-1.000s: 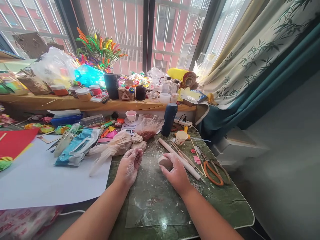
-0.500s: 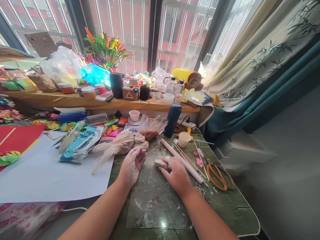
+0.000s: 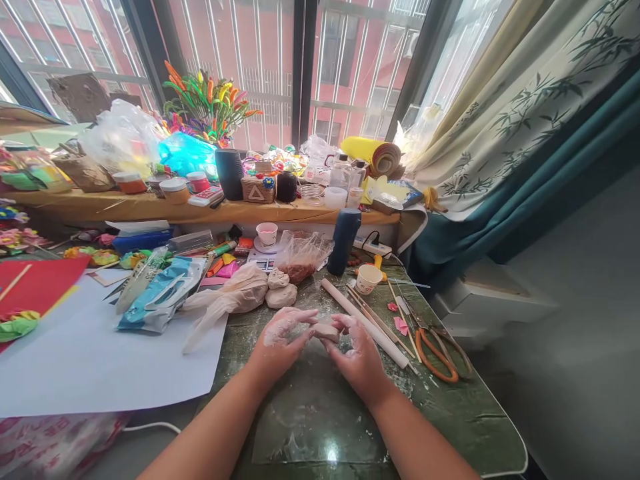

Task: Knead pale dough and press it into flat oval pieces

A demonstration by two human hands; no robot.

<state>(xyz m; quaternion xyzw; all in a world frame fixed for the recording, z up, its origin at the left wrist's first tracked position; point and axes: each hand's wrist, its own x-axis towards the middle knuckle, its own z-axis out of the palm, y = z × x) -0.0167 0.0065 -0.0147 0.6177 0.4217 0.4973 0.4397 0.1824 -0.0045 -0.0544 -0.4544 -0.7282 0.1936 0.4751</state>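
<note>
A small block of pale grey clay sits between my two hands, just above the dusty clear sheet. My left hand pinches its left end between thumb and fingers. At the other end, my right hand grips it with the thumb in front and fingers behind. White powder coats both hands. Beyond my left hand lie lumps of clay beside a plastic bag of clay. Right of my right hand rest a pale rolling pin and thin wooden sticks.
Orange-handled scissors lie near the table's right edge. A paper cup and a dark blue cylinder stand behind the rolling pin. White paper covers the left side, with a blue packet on it. A crowded windowsill runs along the back.
My left hand has moved right and its fingers have closed on the left end of the clay block. My right hand keeps hold of the block, now turned slightly.
</note>
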